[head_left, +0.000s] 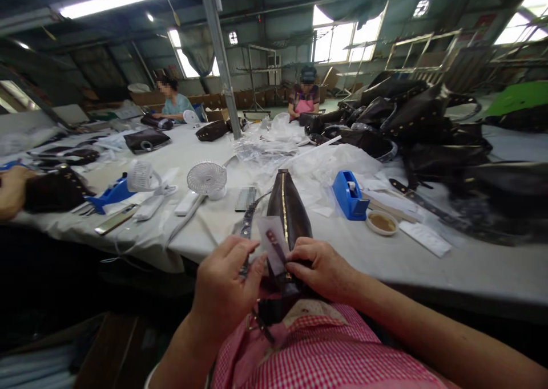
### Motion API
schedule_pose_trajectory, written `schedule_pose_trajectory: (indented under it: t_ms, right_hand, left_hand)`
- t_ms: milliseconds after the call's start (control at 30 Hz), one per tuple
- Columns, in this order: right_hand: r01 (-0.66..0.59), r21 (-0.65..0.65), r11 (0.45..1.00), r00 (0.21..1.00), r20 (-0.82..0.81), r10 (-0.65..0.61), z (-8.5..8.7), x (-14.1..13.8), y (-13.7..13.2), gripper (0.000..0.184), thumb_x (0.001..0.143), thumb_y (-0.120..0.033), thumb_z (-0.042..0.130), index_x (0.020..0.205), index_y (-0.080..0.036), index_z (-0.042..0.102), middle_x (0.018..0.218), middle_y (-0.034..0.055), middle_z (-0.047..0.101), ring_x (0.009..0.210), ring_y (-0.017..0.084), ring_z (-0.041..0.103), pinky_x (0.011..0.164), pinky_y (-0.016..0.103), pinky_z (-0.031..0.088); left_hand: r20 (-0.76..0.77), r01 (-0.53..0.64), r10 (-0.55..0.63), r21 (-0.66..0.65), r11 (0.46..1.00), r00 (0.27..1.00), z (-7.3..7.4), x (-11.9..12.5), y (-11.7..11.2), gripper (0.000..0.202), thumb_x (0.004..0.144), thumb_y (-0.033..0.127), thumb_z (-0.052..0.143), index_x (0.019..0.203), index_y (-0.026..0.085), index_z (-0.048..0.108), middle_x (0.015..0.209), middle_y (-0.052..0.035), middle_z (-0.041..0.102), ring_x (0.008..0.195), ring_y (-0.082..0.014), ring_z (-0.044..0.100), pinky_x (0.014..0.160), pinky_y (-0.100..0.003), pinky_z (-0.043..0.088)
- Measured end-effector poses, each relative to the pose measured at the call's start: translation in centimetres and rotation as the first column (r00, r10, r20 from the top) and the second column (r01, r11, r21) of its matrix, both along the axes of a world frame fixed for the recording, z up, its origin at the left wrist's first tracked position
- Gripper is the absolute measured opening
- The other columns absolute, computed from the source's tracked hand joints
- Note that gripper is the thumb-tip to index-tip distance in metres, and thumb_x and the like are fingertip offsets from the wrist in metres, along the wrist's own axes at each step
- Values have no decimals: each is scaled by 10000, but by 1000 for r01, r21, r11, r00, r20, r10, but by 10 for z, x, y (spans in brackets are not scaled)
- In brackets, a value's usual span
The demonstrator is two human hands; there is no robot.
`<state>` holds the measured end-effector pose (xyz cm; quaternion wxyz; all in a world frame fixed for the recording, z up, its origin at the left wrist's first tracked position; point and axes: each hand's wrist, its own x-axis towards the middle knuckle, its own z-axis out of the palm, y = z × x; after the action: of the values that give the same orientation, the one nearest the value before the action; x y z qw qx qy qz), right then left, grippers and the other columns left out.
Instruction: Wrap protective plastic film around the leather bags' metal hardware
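Observation:
A dark brown leather bag with a gold zipper lies at the table's front edge, its near end at my lap. Over its near left side is a small translucent wrapping sheet, with a dark studded piece showing at it. My right hand pinches the sheet's right edge, close against the zipper. Curled around a studded strap is my left hand, its fingertips near the sheet's left edge. The strap's lower end hangs below that hand, over a pink checked apron.
A blue tape dispenser and a shallow dish of brown stuff stand right. A white fan and a phone are left. Bags pile up at right. A co-worker's hand is far left; two people sit across.

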<state>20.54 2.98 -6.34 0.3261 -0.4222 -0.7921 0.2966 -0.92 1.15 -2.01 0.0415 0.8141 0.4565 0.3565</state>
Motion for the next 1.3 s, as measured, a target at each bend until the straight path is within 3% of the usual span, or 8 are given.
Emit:
schedule_pose_trajectory:
  t_ms: [133, 267, 400, 633, 800, 933, 1100, 1300]
  right_hand:
    - [-104, 33, 994, 988, 115, 100, 8, -4, 3, 142, 847, -89, 622, 848, -169, 740, 888, 45, 699, 827, 163, 639, 771, 283, 497]
    - [-150, -1, 989, 975, 166, 148, 15, -5, 5, 170, 853, -81, 627, 942, -163, 748, 958, 68, 727, 885, 186, 656, 820, 306, 502]
    - [-121, -33, 992, 983, 131, 125, 12, 1, 6, 128, 895, -140, 633, 858, -167, 752, 830, 41, 694, 787, 160, 635, 733, 273, 486]
    - [37, 90, 995, 998, -54, -32, 2, 10, -6, 103, 916, -178, 611, 935, -170, 711, 839, 38, 645, 787, 159, 611, 719, 287, 482]
    - [25, 251, 968, 999, -32, -17, 10, 3, -24, 112, 892, -236, 649, 978, -172, 682, 896, 66, 633, 809, 185, 593, 721, 317, 482]
    - [49, 313, 949, 993, 85, -80, 14, -10, -27, 163, 873, -281, 669, 986, -164, 669, 878, 77, 627, 800, 209, 580, 707, 337, 473]
    - [18, 425, 905, 989, 123, -77, 9, -12, -25, 255, 983, -186, 474, 824, -167, 673, 794, 74, 618, 730, 179, 558, 679, 314, 443]
    - [79, 161, 984, 997, -40, -73, -1, -4, -26, 218, 958, -196, 536, 808, -162, 690, 757, 39, 580, 689, 148, 557, 629, 268, 444]
  left_hand:
    - [-399, 233, -128, 227, 945, 908, 28, 9, 6, 270, 912, 181, 594, 1171, 191, 667, 1262, -106, 668, 1309, -316, 499, 1135, -531, 343]
    - [-634, 311, -299, -97, 946, 713, 24, 26, 26, 178, 912, 200, 575, 1035, 151, 693, 1013, -101, 739, 1106, -305, 635, 1141, -589, 292]
    - [-681, 254, -487, -420, 871, 546, 26, 31, 46, 163, 901, 229, 574, 820, 164, 699, 816, -90, 733, 762, -262, 685, 755, -406, 508]
    - [-355, 248, -603, -678, 692, 715, 32, 19, 58, 210, 903, 269, 533, 745, 180, 639, 696, -10, 642, 631, -144, 553, 573, -261, 364]
    - [172, 264, -316, -925, 275, 933, 16, 11, 59, 324, 875, 463, 541, 697, 192, 529, 525, 73, 417, 449, -86, 339, 440, -233, 240]
    - [416, 416, -28, -909, -11, 909, 6, 11, 58, 338, 777, 497, 662, 738, 210, 487, 490, 112, 365, 379, -57, 255, 394, -219, 154]
    - [469, 469, 7, -883, 26, 883, -3, 11, 51, 374, 786, 514, 683, 743, 195, 494, 537, 106, 383, 399, -45, 257, 394, -203, 167]
    - [346, 401, -213, -855, 329, 914, -10, 11, 42, 399, 875, 561, 583, 809, 168, 600, 629, 53, 503, 545, -96, 432, 510, -221, 335]
